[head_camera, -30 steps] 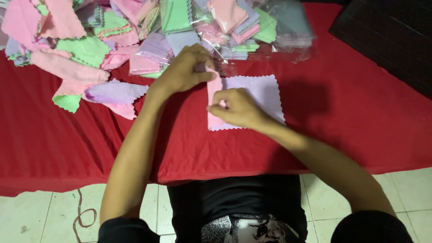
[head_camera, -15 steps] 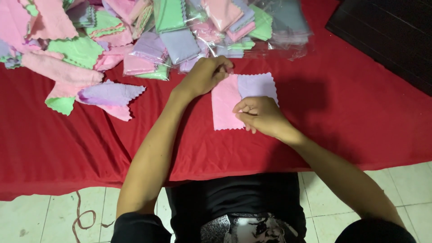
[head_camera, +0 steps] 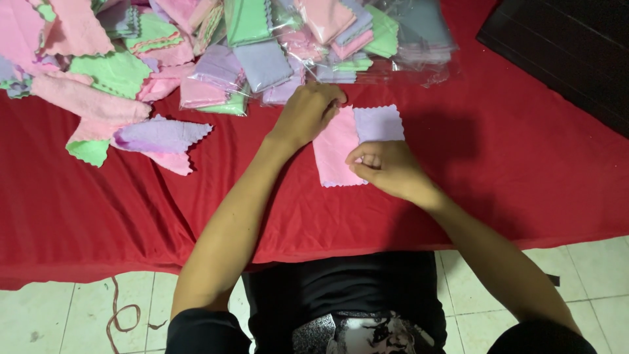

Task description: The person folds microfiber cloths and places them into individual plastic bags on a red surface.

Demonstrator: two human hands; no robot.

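My left hand (head_camera: 308,115) presses down on the top left corner of the pink cloth (head_camera: 334,147), fingers curled, pinning it rather than gripping it. My right hand (head_camera: 386,167) is closed in a pinch on the pink cloth's right edge, near the middle where it overlaps the purple cloth (head_camera: 380,122). Both cloths lie flat on the red counter (head_camera: 511,170), right in front of me, pink on top covering the left part, purple showing at upper right. Just beyond them is the pile of cloths (head_camera: 164,59) and bagged cloth stacks (head_camera: 341,46); loose purple and pink pieces (head_camera: 160,137) sit well off to the left. I judge the cloth very light, thin, soft and floppy, zigzag-cut edges, not slippery on the red cover but it would drag and wrinkle if pushed. Best held at an edge or corner with a fingertip pinch, other hand flattening it. Versus half a second ago: pink now covers less of the purple, more purple shows at right, left hand is at about the same corner, right hand sits slightly lower on the edge. Dark mat (head_camera: 563,52) at top right, same spot.
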